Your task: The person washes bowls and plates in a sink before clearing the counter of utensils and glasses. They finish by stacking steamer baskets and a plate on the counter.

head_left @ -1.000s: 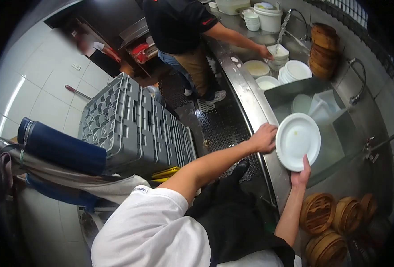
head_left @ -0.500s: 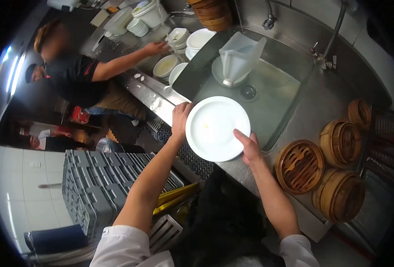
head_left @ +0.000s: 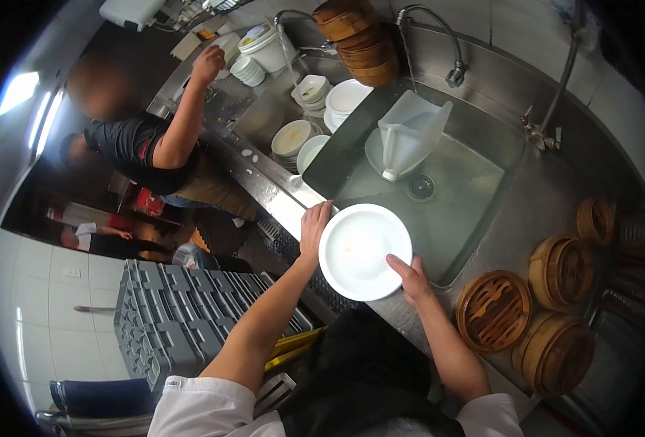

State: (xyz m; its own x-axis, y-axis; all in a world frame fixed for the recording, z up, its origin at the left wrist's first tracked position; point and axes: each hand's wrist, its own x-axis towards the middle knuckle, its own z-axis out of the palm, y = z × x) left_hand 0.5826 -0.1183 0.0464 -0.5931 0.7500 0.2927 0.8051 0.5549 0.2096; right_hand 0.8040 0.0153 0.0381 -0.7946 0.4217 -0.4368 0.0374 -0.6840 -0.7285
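Observation:
A round white plate (head_left: 366, 251) with a small yellow speck is held at the near edge of the sink. My right hand (head_left: 410, 280) grips its right rim, thumb on the upper face and fingers underneath. At the upper left rim is my left hand (head_left: 315, 227), its fingers partly hidden behind the plate. Beyond the plate, the metal sink (head_left: 475, 240) holds cloudy water, a translucent plastic jug (head_left: 413, 135) and a bowl (head_left: 376, 149) partly behind the jug.
Bamboo steamers (head_left: 494, 311) stand on the right counter; more are stacked (head_left: 359, 44) behind the sink. Dirty bowls (head_left: 292, 138) and plates (head_left: 348, 96) lie left of it. Grey crates (head_left: 191, 306) stand lower left. A co-worker (head_left: 133, 138) is at the left counter.
The whole view has shifted, so the sink and counters appear lower. The co-worker's arm has gone from reaching toward the bowls to being raised. My hands still hold the plate.

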